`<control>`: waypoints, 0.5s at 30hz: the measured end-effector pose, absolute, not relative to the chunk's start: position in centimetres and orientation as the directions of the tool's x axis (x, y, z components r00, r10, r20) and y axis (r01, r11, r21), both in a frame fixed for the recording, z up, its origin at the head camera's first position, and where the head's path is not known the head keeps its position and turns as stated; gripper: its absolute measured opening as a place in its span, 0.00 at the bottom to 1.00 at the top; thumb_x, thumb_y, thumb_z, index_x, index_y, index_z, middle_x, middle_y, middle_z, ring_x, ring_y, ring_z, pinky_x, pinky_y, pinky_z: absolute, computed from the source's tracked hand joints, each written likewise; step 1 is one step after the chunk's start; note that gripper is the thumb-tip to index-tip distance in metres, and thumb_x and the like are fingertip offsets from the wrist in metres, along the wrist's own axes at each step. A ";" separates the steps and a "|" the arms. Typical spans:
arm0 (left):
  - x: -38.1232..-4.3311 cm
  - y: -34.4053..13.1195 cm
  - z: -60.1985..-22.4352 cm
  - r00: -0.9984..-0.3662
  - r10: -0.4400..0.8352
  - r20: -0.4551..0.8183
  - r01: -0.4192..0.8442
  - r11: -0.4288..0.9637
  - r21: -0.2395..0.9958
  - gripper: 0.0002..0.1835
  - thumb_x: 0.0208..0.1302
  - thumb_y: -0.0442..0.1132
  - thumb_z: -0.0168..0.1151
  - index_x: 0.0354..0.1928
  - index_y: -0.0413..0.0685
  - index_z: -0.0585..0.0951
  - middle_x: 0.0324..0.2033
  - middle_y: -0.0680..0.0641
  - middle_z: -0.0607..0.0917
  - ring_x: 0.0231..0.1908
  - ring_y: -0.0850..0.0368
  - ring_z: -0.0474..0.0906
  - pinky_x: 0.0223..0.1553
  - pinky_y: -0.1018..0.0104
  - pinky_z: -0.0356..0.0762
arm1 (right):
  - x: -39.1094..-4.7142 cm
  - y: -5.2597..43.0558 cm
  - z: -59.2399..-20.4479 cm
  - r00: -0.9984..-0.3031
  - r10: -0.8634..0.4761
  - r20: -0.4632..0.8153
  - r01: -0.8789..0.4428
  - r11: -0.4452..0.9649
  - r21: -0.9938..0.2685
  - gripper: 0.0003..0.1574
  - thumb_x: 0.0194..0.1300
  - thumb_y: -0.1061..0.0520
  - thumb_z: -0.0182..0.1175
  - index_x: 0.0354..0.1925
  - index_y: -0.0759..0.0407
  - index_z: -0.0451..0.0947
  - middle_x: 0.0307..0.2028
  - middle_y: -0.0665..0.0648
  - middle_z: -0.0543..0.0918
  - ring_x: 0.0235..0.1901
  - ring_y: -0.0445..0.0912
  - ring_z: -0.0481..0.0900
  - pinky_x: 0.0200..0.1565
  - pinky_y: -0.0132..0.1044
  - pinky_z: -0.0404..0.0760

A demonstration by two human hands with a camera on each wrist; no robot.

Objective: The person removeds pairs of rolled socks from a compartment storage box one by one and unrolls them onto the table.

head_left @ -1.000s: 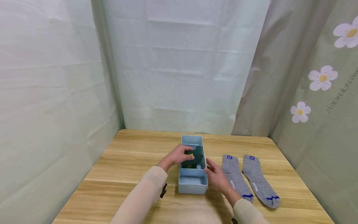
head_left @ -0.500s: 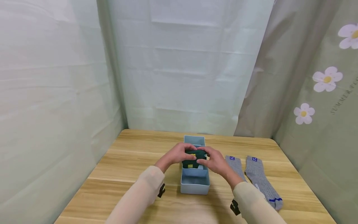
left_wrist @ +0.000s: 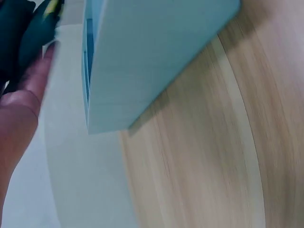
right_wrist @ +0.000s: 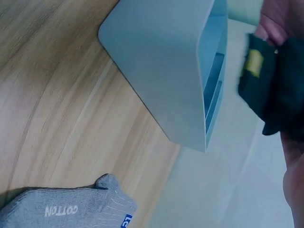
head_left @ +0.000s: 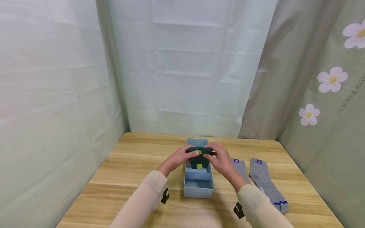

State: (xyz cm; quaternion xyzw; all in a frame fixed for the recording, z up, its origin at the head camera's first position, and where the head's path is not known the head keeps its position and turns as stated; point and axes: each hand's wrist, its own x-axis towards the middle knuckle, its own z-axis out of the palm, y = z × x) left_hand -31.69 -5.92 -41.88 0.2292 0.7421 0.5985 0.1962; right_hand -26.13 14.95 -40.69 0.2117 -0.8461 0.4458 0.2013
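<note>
Both hands hold a bundle of folded dark green socks [head_left: 201,162] with yellow patches, raised over the middle of a light blue divided box [head_left: 198,192]. My left hand [head_left: 178,157] grips the left side, thumb in front. On the other side, my right hand [head_left: 221,161] pinches the right end between thumb and fingers. In the right wrist view a flap of the socks [right_wrist: 256,78] with a yellow patch hangs beside the thicker rolled part. The left wrist view catches the bundle blurred at its upper left corner, apart from the box wall [left_wrist: 142,61].
Two grey socks with blue labels lie flat on the wooden table to the right; the right-hand grey sock [head_left: 265,180] shows more fully, the other grey sock [head_left: 239,167] is partly covered by the right arm. Cloth curtains [head_left: 182,79] surround the table [head_left: 128,164].
The right hand has moved from the box's right side to the green socks. Both hands have lifted them out of the middle compartment, and the bundle now hangs above it.
</note>
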 end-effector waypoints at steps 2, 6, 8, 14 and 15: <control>-31.8 -5.8 -41.9 -0.816 0.578 -0.003 0.066 0.098 0.993 0.23 0.71 0.48 0.60 0.61 0.42 0.73 0.52 0.40 0.79 0.46 0.48 0.82 0.47 0.53 0.82 | -26.1 14.9 -40.8 -0.804 -0.184 0.565 -0.565 0.531 -0.632 0.17 0.59 0.67 0.70 0.47 0.60 0.82 0.49 0.58 0.80 0.47 0.52 0.81 0.45 0.48 0.84; -31.9 -5.8 -41.9 -0.813 0.582 0.013 -0.011 -0.037 0.999 0.22 0.73 0.42 0.59 0.64 0.42 0.70 0.55 0.37 0.76 0.46 0.47 0.81 0.47 0.52 0.82 | -25.9 15.2 -41.3 -0.751 -0.268 0.604 -0.617 0.611 -0.496 0.25 0.59 0.62 0.72 0.55 0.60 0.79 0.54 0.60 0.78 0.51 0.54 0.80 0.48 0.50 0.82; -31.8 -6.0 -41.8 -0.820 0.573 0.012 -0.042 -0.081 0.996 0.21 0.73 0.40 0.58 0.64 0.41 0.70 0.55 0.36 0.76 0.46 0.47 0.81 0.48 0.51 0.81 | -25.7 15.4 -41.6 -0.743 -0.327 0.585 -0.623 0.657 -0.424 0.37 0.57 0.57 0.75 0.62 0.60 0.74 0.60 0.60 0.75 0.56 0.55 0.78 0.51 0.52 0.80; -31.5 -6.5 -41.6 -0.811 0.585 0.003 -0.053 -0.078 0.995 0.19 0.74 0.39 0.56 0.62 0.38 0.71 0.51 0.39 0.78 0.44 0.49 0.81 0.50 0.50 0.81 | -25.8 15.6 -42.5 -0.723 -0.406 0.558 -0.621 0.736 -0.270 0.52 0.52 0.57 0.78 0.70 0.58 0.64 0.61 0.61 0.74 0.56 0.55 0.78 0.53 0.50 0.80; -31.5 -6.6 -41.6 -0.805 0.594 -0.004 -0.055 -0.068 0.996 0.20 0.74 0.39 0.56 0.62 0.38 0.71 0.51 0.39 0.78 0.44 0.49 0.81 0.50 0.49 0.80 | -25.8 15.6 -42.6 -0.711 -0.405 0.575 -0.626 0.737 -0.256 0.49 0.52 0.59 0.78 0.68 0.58 0.66 0.59 0.60 0.75 0.54 0.54 0.79 0.52 0.49 0.80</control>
